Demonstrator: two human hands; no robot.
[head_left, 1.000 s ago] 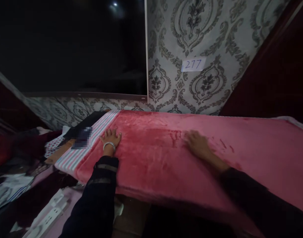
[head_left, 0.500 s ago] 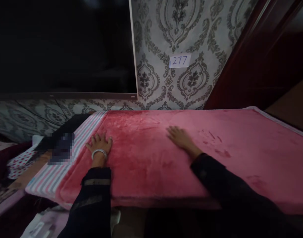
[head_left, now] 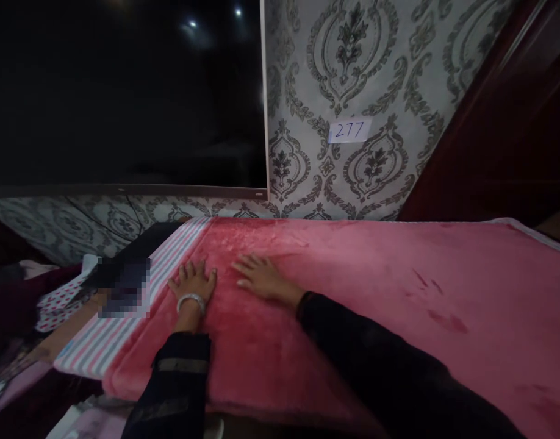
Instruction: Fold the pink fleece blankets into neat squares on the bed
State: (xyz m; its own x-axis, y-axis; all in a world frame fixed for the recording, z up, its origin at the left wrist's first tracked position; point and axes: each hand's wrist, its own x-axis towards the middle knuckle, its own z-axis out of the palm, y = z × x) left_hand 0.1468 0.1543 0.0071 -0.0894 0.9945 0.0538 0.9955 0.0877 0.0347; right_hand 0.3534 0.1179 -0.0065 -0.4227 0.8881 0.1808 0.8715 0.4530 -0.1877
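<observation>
A pink plush blanket (head_left: 371, 274) is spread over a long flat surface, with a striped band (head_left: 170, 259) of white, grey and pink showing along its left end. My left hand (head_left: 195, 283), with a bracelet (head_left: 191, 300) at the wrist, lies flat on the plush near that band, fingers spread. Close by on its right, my right hand (head_left: 262, 277) rests palm down on the pile, fingers stretched toward the left. Neither hand grips anything. Darker marks (head_left: 447, 320) show in the pile on the right.
Behind the blanket, a large television (head_left: 124, 97) stands before patterned wallpaper (head_left: 376, 73). A paper label (head_left: 350, 130) reading 277 is stuck on the wall. A dark red wooden panel (head_left: 495, 146) slants at the right. Piled clothes (head_left: 60, 299) lie to the left, beside a blurred-out patch.
My right hand has slid left across the blanket, from its middle to near my left hand. My left hand stays at about the same place on the plush. The view has shifted slightly.
</observation>
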